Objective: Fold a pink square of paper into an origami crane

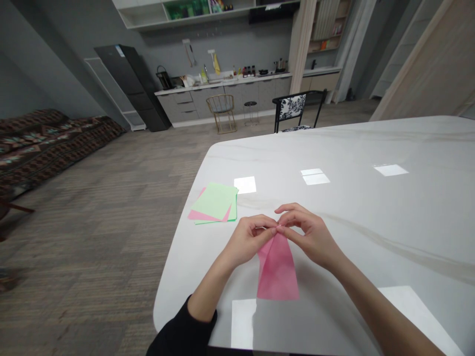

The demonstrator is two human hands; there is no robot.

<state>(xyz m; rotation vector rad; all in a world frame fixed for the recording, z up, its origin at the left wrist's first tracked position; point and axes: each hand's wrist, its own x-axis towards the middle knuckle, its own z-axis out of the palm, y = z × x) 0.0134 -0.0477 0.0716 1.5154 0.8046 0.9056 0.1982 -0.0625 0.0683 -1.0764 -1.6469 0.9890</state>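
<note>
A folded sheet of pink paper (279, 272) hangs between my hands over the white table, its wide end toward me. My left hand (249, 238) pinches its narrow far end from the left, thumb on top. From the right, my right hand (309, 235) pinches the same narrow end between thumb and fingers. The two thumbs nearly meet at the tip, and a crease runs down from there along the paper's left side. My fingers partly cover the pinched end.
Left of my hands, a small stack of green paper (215, 200) with pink paper (204, 216) among it lies near the left edge of the glossy table (356, 198). A black-framed chair (297, 109) stands beyond the far edge. Bright reflections mark the tabletop.
</note>
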